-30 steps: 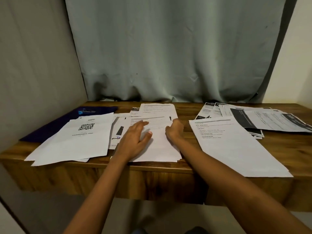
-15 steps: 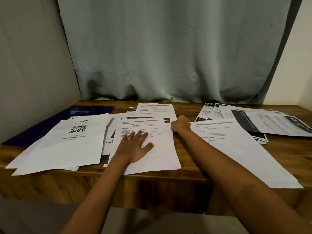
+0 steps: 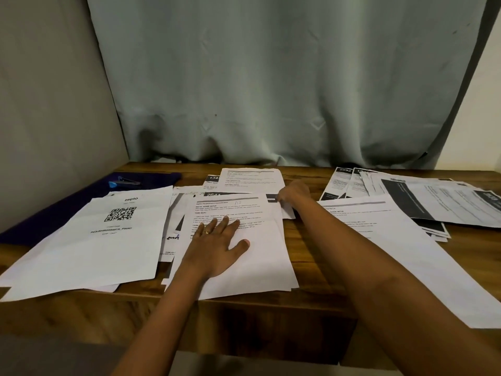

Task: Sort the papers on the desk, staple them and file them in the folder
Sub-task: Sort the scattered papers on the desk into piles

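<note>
The middle stack (image 3: pixel 260 256) lies on the wooden desk (image 3: pixel 314 240) at its near edge. The top sheet carries the headings "INITIAL SCENE SETUP" and "TASK GOAL"; the smaller print is not legible.

The left hand (image 3: pixel 217 245) rests flat on the middle stack, fingers straight and spread wide, with a ring (image 3: pixel 206 232) on one finger.

The right hand (image 3: pixel 294 192) is at the far right corner of the middle stack, fingers curled under. Whether it pinches a sheet cannot be told.

Just behind the middle stack, a dark header strip reads "2641". Behind that lies a text sheet (image 3: pixel 250 180) overlapping a sheet marked "134".

Left of the middle stack, and overlapping the sheets beside it, is a sheet printed "zepto" (image 3: pixel 108 240) with a QR code, a code line ending "_PRINT" and an "OTP" line.

Far left of the middle stack lies the dark blue folder (image 3: pixel 62 213), partly under the "zepto" sheet, with a blue stapler (image 3: pixel 123 182) on it.

Right of the middle stack is a long text sheet (image 3: pixel 401 245). Beyond it is a fanned pile (image 3: pixel 450 204); one header reads "2692".
</note>
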The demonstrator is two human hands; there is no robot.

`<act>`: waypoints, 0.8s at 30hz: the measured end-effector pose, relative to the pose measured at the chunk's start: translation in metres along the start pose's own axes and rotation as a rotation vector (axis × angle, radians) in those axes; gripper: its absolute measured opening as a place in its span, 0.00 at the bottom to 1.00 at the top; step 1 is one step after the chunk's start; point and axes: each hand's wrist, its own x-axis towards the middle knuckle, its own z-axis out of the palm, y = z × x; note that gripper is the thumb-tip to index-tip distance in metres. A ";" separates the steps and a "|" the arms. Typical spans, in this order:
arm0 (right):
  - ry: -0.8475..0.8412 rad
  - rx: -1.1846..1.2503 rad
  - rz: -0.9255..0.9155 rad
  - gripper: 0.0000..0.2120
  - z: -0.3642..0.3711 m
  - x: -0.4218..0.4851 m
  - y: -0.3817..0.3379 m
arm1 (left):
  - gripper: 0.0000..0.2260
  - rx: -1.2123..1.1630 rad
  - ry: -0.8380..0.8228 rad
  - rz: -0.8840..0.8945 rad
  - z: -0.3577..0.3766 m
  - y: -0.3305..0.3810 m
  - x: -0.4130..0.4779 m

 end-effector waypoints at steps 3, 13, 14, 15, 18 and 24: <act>0.064 0.028 -0.019 0.08 0.002 0.009 0.000 | 0.33 0.003 0.013 -0.001 0.002 0.000 0.001; -0.048 -0.154 -0.048 0.22 -0.002 0.026 -0.011 | 0.39 -0.004 0.033 -0.010 0.002 0.002 0.000; -0.080 -0.158 -0.044 0.22 -0.004 0.028 -0.011 | 0.38 -0.007 0.029 -0.010 0.001 0.003 0.000; -0.109 -0.158 -0.034 0.22 -0.004 0.029 -0.012 | 0.37 -0.007 0.027 -0.011 0.001 0.003 -0.001; -0.139 -0.101 -0.017 0.19 -0.003 0.031 -0.014 | 0.34 -0.019 0.018 -0.010 -0.001 0.003 -0.003; -0.099 0.501 0.123 0.19 -0.005 0.038 0.001 | 0.28 -0.042 0.023 -0.015 -0.002 0.004 -0.003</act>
